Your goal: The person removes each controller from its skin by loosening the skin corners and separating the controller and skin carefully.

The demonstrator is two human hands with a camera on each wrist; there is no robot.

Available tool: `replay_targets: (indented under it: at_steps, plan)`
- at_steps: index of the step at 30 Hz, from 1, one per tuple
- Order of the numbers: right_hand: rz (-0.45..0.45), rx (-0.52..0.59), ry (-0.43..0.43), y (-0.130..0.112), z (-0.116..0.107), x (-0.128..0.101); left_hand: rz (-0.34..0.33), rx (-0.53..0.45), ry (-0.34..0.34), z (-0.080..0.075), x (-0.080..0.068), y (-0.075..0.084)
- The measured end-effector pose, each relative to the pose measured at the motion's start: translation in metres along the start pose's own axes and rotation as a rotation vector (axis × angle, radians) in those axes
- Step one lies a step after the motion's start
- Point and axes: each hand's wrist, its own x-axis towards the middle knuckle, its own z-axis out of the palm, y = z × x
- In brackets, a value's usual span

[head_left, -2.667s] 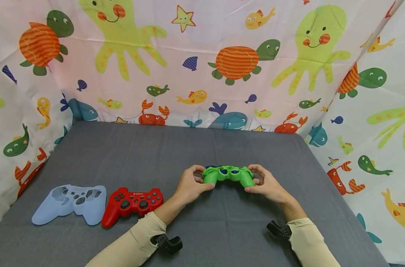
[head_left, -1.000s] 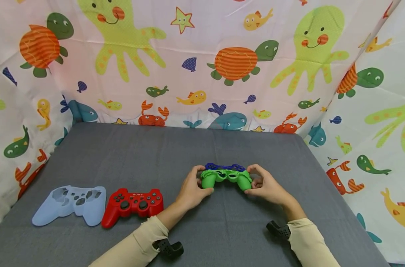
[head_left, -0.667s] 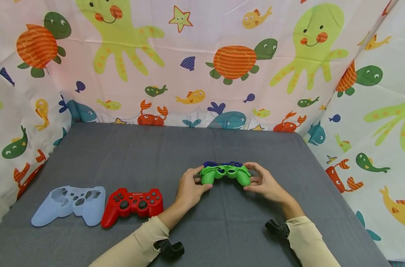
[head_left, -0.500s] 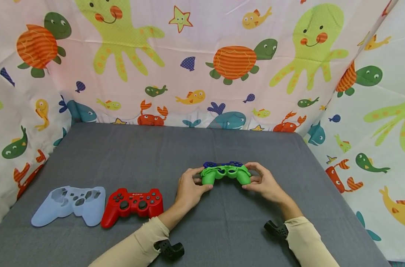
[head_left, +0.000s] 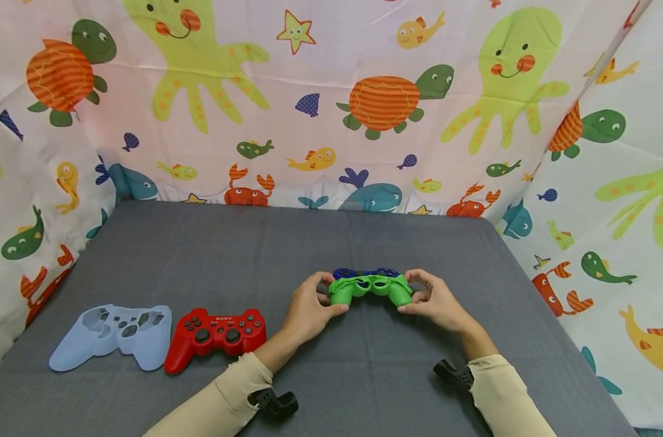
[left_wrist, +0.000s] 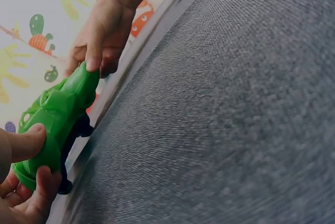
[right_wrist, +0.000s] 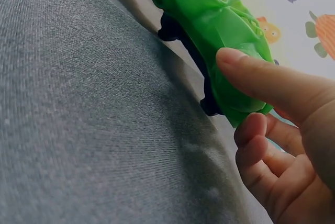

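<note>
A blue game controller (head_left: 388, 272) is partly covered by a green silicone sleeve (head_left: 370, 285), which is stretched over its two handles and bunched across the middle. In the head view the controller's far edge shows bare above the sleeve. My left hand (head_left: 310, 308) pinches the left handle between thumb and fingers. At the other end my right hand (head_left: 439, 302) grips the right handle the same way. Close up in the right wrist view, the thumb presses on the green sleeve (right_wrist: 225, 30), while dark shoulder buttons (right_wrist: 209, 105) stick out below. Both wrist views show the controller held above the table.
A red game controller (head_left: 216, 340) lies face up on the grey table (head_left: 331, 388), near my left forearm. Left of it, almost touching, lies a flat light blue silicone sleeve (head_left: 113, 334) with cut-outs. A curtain (head_left: 320, 73) printed with sea animals hangs behind and beside the table.
The controller has tilted back and forth in both hands; more of its blue far edge shows now than at first. The grip of both hands is much the same.
</note>
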Motion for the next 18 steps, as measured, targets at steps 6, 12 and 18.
replay_targets:
  at_steps: [6, 12, 18]
  plan:
    - [0.008, 0.007, -0.017, 0.0009, -0.0013, -0.0011, -0.009, -0.033, -0.073, -0.0015, 0.0024, -0.002]
    - [0.012, 0.011, -0.027, 0.001, -0.0022, -0.0017, -0.012, -0.077, -0.123, -0.0041, 0.0037, -0.0014]
    - [0.023, -0.009, -0.031, -0.0004, -0.0029, -0.0019, -0.025, -0.094, -0.139, -0.0035, 0.0044, -0.0031]
